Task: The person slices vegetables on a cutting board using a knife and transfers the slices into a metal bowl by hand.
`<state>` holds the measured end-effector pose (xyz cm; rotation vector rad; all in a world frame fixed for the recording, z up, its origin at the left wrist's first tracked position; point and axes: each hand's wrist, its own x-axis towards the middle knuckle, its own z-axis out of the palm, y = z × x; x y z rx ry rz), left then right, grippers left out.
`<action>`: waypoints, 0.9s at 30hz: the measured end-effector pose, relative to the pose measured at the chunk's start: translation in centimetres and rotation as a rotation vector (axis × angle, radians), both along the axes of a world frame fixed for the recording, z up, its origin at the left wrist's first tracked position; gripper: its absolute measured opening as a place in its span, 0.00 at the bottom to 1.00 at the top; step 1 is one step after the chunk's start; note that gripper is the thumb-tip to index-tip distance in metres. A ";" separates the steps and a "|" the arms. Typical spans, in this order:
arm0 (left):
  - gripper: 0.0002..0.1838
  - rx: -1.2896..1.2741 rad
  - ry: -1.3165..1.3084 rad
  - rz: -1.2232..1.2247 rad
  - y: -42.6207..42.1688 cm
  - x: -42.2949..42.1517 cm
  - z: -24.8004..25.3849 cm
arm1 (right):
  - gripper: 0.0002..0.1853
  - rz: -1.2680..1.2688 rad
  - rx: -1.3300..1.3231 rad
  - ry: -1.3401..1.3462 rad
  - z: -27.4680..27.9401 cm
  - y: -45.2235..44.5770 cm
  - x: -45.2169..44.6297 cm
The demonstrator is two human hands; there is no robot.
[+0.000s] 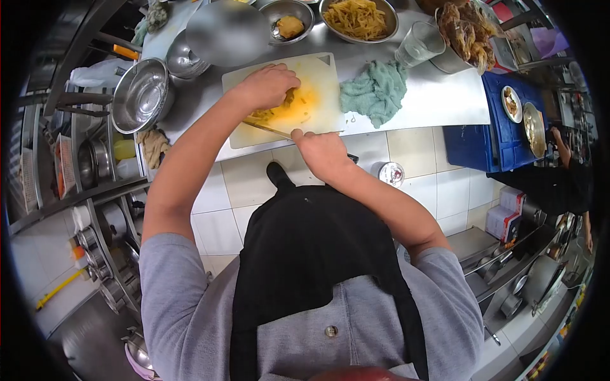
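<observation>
- The left hand (pixel 272 87) is over the cutting board (pixel 243 137), its fingers bent and close together, tips down at the yellow food (pixel 290 100); from where I stand I can't tell whether they pinch it or only rest on it.
- The right hand (pixel 323 153), at the board's near edge, has its fingers closed round the handle of a knife (pixel 270 130).
- The blade runs leftward from the right fingers, below the left wrist, beside the food.
- That food lies right under the left fingertips, small bits and a yellow stain spreading to their right and toward the knife.
- A crumpled green cloth (pixel 375 94) sits to the right of the left fingers, just past the board, with a clear glass (pixel 420 44) beyond it.
- Farther out from the left fingers is a bowl of yellow strips (pixel 358 19); nearer, almost straight ahead, a smaller bowl holds a yellowish lump (pixel 290 26).
- Well to the left of the left fingers stands a metal pan (pixel 141 95).
- Far to the right of both sets of fingers, another person (pixel 565 181) is beside a blue bin (pixel 469 145).
</observation>
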<state>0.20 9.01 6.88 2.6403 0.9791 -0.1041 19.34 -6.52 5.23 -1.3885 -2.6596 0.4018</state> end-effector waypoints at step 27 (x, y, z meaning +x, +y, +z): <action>0.10 -0.505 -0.592 0.866 -8.7 -11.3 4.4 | 0.12 -0.113 -0.354 -0.083 1.9 4.7 -0.2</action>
